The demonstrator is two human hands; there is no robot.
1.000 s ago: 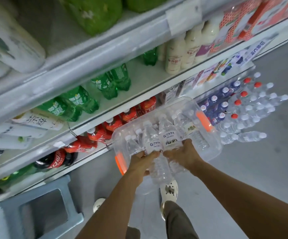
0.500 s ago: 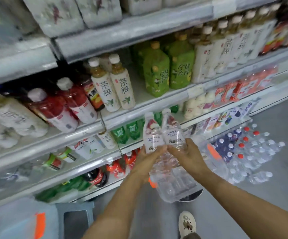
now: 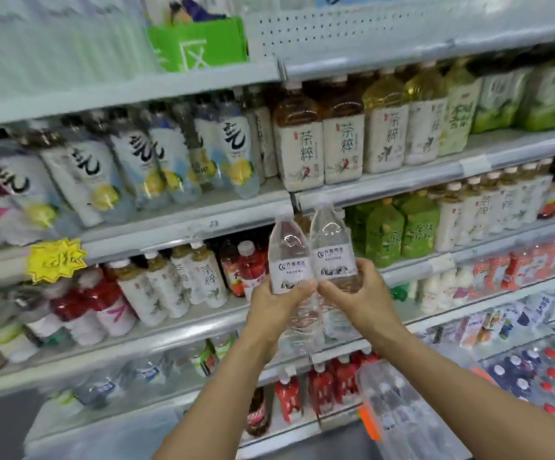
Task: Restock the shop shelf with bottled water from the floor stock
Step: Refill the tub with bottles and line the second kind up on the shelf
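Hands grip one water bottle each: the left hand (image 3: pixel 279 303) holds the left bottle (image 3: pixel 288 257) and the right hand (image 3: pixel 359 293) holds the right bottle (image 3: pixel 330 250), both caps up and touching, in front of the shelf (image 3: pixel 183 227), not on it yet. I think the job is far from done, for a wrapped pack (image 3: pixel 392 403) of water lies low on the right. Tea bottles (image 3: pixel 342 144) fill the near rows to the edges, so open room is small; blurry clear bottles (image 3: pixel 103 386) low left may mark the spot.

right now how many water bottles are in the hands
2: the left bottle gripped by the left hand, the right bottle by the right hand, upright and side by side. More may be hidden behind them.
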